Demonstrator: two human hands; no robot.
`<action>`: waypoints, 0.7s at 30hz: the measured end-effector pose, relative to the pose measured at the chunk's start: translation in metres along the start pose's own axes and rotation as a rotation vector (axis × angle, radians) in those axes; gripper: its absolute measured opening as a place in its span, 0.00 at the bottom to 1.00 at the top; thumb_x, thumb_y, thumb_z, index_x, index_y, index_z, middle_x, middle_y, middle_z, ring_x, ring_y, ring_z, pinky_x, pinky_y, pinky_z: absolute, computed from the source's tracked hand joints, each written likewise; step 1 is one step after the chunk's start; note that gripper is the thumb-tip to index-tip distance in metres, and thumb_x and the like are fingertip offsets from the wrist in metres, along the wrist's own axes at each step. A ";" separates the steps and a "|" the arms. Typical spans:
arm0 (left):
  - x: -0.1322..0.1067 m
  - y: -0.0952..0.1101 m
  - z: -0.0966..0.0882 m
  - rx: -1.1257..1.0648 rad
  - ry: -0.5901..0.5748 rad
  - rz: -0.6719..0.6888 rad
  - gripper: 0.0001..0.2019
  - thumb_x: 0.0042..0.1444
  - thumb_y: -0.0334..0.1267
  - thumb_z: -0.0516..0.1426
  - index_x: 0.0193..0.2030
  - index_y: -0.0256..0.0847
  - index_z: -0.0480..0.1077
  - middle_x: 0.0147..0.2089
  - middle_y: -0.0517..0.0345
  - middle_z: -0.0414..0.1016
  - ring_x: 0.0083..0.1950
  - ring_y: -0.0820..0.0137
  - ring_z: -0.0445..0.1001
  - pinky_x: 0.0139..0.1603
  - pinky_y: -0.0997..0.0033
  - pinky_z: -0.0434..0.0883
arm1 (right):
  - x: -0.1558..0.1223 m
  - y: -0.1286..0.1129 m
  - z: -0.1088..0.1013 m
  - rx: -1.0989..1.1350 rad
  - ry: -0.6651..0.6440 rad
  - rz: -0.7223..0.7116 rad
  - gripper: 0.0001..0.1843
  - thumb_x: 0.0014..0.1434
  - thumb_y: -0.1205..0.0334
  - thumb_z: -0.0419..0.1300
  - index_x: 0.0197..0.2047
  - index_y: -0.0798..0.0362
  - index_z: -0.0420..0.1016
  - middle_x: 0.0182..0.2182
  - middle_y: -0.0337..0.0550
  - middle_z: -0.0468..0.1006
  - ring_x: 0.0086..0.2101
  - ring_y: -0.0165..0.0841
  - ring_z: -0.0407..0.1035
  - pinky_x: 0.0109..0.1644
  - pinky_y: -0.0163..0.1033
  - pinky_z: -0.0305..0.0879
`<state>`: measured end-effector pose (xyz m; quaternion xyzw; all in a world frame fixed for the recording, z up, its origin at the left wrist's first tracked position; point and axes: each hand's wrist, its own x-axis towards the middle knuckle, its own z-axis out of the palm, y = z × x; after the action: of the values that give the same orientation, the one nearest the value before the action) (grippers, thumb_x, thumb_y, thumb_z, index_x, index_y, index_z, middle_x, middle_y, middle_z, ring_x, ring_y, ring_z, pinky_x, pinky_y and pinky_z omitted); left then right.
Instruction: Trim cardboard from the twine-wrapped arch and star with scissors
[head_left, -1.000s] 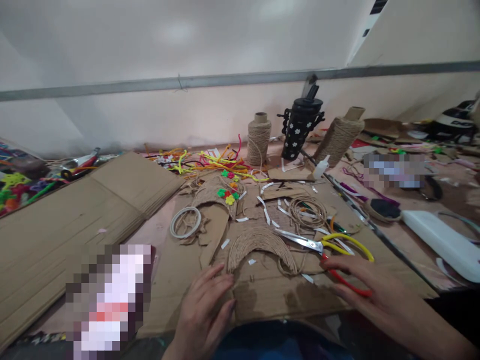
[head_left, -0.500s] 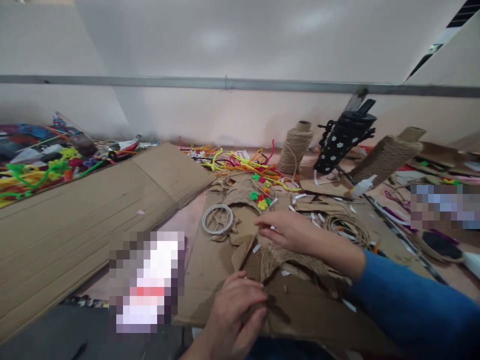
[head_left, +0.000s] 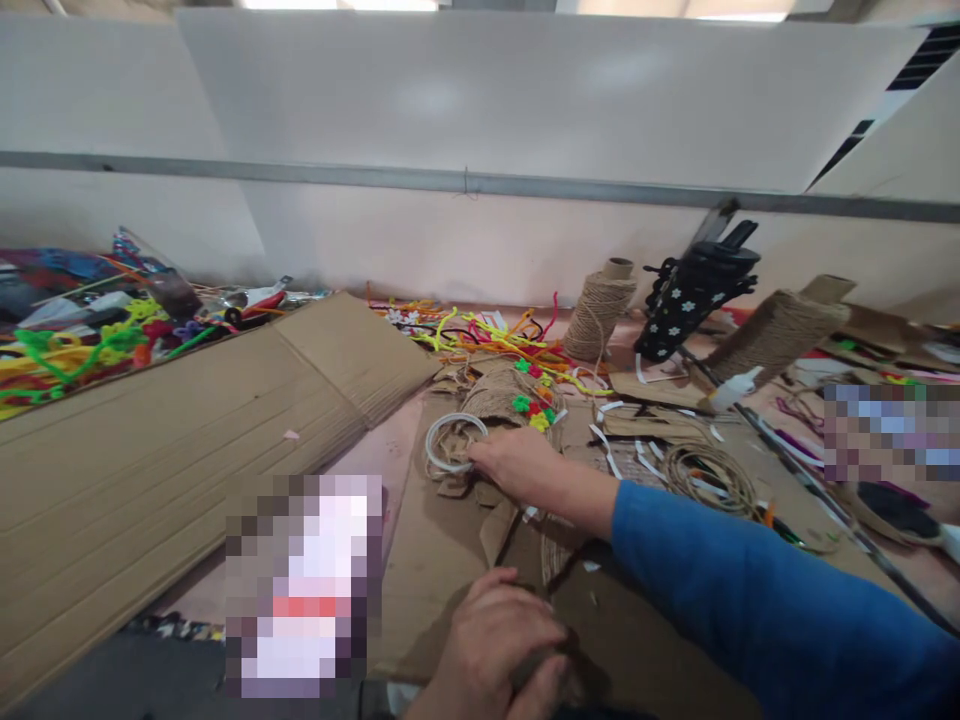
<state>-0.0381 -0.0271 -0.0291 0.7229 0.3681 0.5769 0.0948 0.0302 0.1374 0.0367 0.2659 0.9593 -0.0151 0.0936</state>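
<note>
My right hand point(head_left: 517, 465), in a blue sleeve, reaches forward and left across the work sheet of cardboard point(head_left: 427, 560). Its fingers are closed at the right edge of a white tape ring point(head_left: 450, 440) that lies among cardboard scraps. Just behind it sits a twine-wrapped piece with small coloured flowers point(head_left: 517, 395). My left hand point(head_left: 495, 640) rests at the near edge of the sheet, its fingers curled down on it. A twine-covered arch piece point(head_left: 551, 560) shows only partly under my right forearm.
A big flat cardboard panel point(head_left: 150, 450) fills the left. Coloured pipe cleaners point(head_left: 495, 335) lie at the back. Two twine spools point(head_left: 596, 310) point(head_left: 776, 335), a black flowered bottle point(head_left: 694, 295), a small glue bottle point(head_left: 731, 390) and a loose twine coil point(head_left: 709, 475) stand right.
My right hand left the scissors at the right and moved forward and left to the white tape ring. My left hand curled its fingers at the sheet's near edge. The view swung left.
</note>
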 end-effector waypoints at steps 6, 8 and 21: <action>-0.001 0.001 0.001 0.014 0.010 -0.007 0.05 0.58 0.33 0.53 0.38 0.42 0.70 0.27 0.58 0.81 0.30 0.71 0.80 0.48 0.68 0.75 | 0.013 -0.008 -0.018 0.027 0.050 -0.015 0.10 0.66 0.63 0.56 0.48 0.56 0.73 0.41 0.43 0.78 0.40 0.34 0.74 0.43 0.45 0.73; 0.000 0.002 0.000 0.015 0.000 -0.023 0.05 0.58 0.33 0.53 0.38 0.43 0.70 0.27 0.58 0.81 0.29 0.71 0.80 0.47 0.67 0.75 | 0.025 -0.016 -0.022 0.048 0.059 -0.028 0.11 0.65 0.60 0.57 0.48 0.57 0.73 0.41 0.44 0.77 0.40 0.34 0.74 0.44 0.45 0.73; 0.013 0.000 -0.014 0.036 -0.125 0.095 0.09 0.55 0.28 0.54 0.40 0.43 0.68 0.26 0.60 0.81 0.28 0.70 0.81 0.44 0.69 0.78 | -0.018 0.062 -0.025 0.042 0.068 0.371 0.18 0.66 0.54 0.56 0.54 0.55 0.69 0.48 0.47 0.74 0.44 0.36 0.72 0.47 0.49 0.71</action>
<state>-0.0496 -0.0227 -0.0149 0.7759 0.3368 0.5279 0.0771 0.0732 0.1835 0.0656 0.4404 0.8959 -0.0088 0.0568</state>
